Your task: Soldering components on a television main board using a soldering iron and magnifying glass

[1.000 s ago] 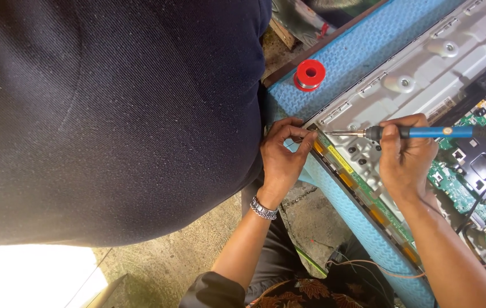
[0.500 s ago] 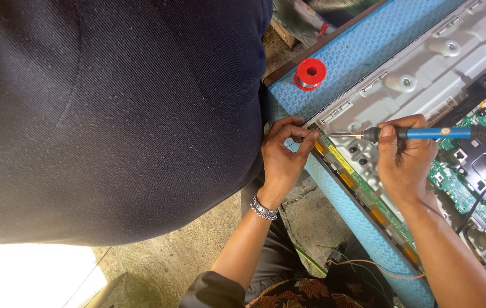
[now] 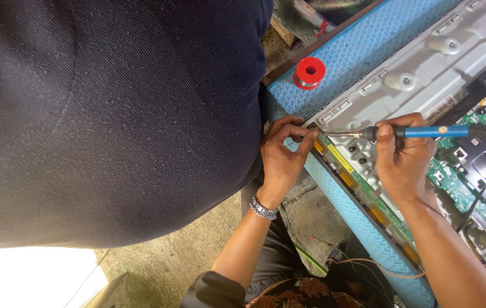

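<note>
My right hand (image 3: 405,162) grips a soldering iron (image 3: 425,132) with a blue handle. Its metal tip points left onto the narrow green strip board (image 3: 343,162) along the near edge of an opened flat-screen panel (image 3: 425,63). My left hand (image 3: 283,154), with a metal watch on its wrist, rests at the panel's corner. Its thumb and forefinger are pinched together just left of the iron's tip. Whatever is between those fingers is too thin to make out. The two hands are a few centimetres apart.
A red spool (image 3: 310,72) sits on the blue textured mat (image 3: 363,48) beyond my left hand. Green circuit boards (image 3: 482,171) and black cables lie at the right of the panel. Dark cloth (image 3: 112,114) fills the left; concrete floor (image 3: 163,262) shows below.
Both hands stay at the panel's corner with almost no movement. The iron's tip remains at the same spot on the strip board.
</note>
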